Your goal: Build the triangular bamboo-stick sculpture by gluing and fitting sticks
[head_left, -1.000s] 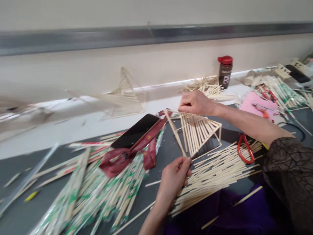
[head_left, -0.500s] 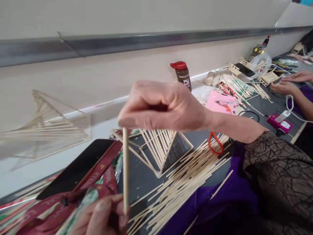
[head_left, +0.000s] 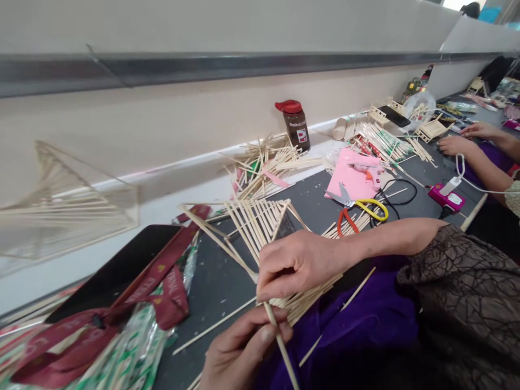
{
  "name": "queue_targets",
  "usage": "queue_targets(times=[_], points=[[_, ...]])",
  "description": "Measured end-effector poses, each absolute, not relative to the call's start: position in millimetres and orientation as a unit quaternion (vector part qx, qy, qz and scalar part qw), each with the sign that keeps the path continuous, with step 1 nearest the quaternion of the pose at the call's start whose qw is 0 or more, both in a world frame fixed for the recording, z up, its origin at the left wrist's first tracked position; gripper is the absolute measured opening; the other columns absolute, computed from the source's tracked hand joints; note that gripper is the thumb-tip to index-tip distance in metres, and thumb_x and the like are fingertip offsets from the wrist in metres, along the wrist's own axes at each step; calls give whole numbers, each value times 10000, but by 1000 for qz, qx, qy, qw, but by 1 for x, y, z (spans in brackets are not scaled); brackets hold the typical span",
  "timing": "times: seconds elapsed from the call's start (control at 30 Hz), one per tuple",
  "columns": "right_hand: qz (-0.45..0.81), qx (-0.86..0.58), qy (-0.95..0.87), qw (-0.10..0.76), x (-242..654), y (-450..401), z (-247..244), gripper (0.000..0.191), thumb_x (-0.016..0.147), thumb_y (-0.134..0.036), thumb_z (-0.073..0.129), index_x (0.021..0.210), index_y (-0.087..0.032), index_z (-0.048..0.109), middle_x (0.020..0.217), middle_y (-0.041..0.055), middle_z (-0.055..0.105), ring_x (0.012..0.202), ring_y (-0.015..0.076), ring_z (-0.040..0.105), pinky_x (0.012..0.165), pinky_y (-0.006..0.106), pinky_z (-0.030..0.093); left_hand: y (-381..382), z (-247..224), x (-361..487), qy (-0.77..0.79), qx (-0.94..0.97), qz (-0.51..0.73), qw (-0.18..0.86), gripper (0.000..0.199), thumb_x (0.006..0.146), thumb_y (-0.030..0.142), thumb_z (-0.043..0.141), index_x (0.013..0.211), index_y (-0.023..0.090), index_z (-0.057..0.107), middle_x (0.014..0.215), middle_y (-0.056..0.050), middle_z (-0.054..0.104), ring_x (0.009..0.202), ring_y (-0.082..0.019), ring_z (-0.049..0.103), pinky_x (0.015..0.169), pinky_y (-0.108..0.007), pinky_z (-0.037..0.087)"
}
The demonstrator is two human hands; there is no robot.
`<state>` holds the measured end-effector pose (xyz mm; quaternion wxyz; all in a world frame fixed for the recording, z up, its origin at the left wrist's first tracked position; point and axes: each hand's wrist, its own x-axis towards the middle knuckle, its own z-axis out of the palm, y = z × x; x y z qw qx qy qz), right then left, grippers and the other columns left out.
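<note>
My left hand (head_left: 247, 344) pinches a thin wooden stick (head_left: 284, 355) at the bottom centre. Just above it, my right hand (head_left: 298, 265) has its fingers closed at the upper end of that same stick, which slants down to the right. Behind my right hand stands a frame of glued sticks (head_left: 260, 219), its lower right part hidden. A pile of loose sticks (head_left: 312, 298) lies under and beside my right forearm, partly over purple cloth (head_left: 365, 314).
Scissors with a yellow handle (head_left: 371, 208), a pink sheet (head_left: 349, 173) and a red-lidded bottle (head_left: 298, 127) are beyond my hands. A dark phone-like slab (head_left: 117, 271) and red lanyard (head_left: 158, 276) lie left. Another person's hands (head_left: 459, 143) are far right.
My right hand has come down and to the right, close to my left hand, which has also moved right. The stick, upright before, now slants. The scissors and more sticks are uncovered.
</note>
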<state>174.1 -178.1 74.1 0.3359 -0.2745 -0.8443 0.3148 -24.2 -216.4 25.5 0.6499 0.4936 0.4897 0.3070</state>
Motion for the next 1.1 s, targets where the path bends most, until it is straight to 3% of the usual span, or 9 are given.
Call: queue_targets(times=[0.2,0.33,0.4,0.5,0.6,0.73,0.93,1.1], points=[[293,-342,-849,274,204,-181,71,204,890,-221,535,828,-130,707,835,35,658,802,90,572,750,198,426,-227,26,-7,497,442,283,691,365,593,495,797,670,171,647,486,12,568,438,-74,409,442,-182,269],[215,-643,-670,303,285,-174,68,141,824,-268,594,795,-183,703,801,-13,682,724,75,586,707,190,430,-226,26,-4,501,432,296,689,347,612,473,781,664,164,631,475,25,544,423,-57,366,434,-174,231],[172,-723,-597,303,335,-172,63,214,854,-258,507,837,-152,693,760,10,673,605,76,564,602,204,410,-225,25,-3,501,431,298,689,341,615,468,782,670,164,637,481,28,547,427,-56,361,438,-175,229],[123,-795,-518,290,394,-174,48,239,829,-220,477,739,-116,672,643,17,640,500,80,535,547,216,377,-221,20,-3,501,436,286,691,361,608,489,785,677,163,645,497,25,560,443,-67,377,448,-181,246],[114,-827,-480,269,422,-181,30,217,791,-235,526,680,-121,673,549,-3,602,472,90,543,535,216,360,-216,13,-6,498,458,249,693,400,587,524,790,670,158,649,518,13,579,456,-79,401,455,-188,278],[135,-833,-472,257,428,-179,13,210,770,-302,581,744,-135,706,584,-15,641,481,92,565,533,204,375,-214,8,-6,505,477,245,676,397,597,528,781,678,159,661,534,5,594,457,-80,401,449,-189,280],[130,-835,-473,251,429,-171,8,156,734,-262,611,708,-130,690,504,-25,595,494,100,566,546,201,383,-217,11,-3,506,478,260,669,363,632,502,767,684,156,668,538,8,587,466,-68,398,447,-175,266],[140,-836,-465,255,428,-172,7,158,759,-268,605,740,-126,673,569,-21,623,506,91,575,535,188,401,-213,6,-6,497,481,226,686,400,623,529,768,679,145,674,528,7,567,458,-65,378,436,-180,245]])
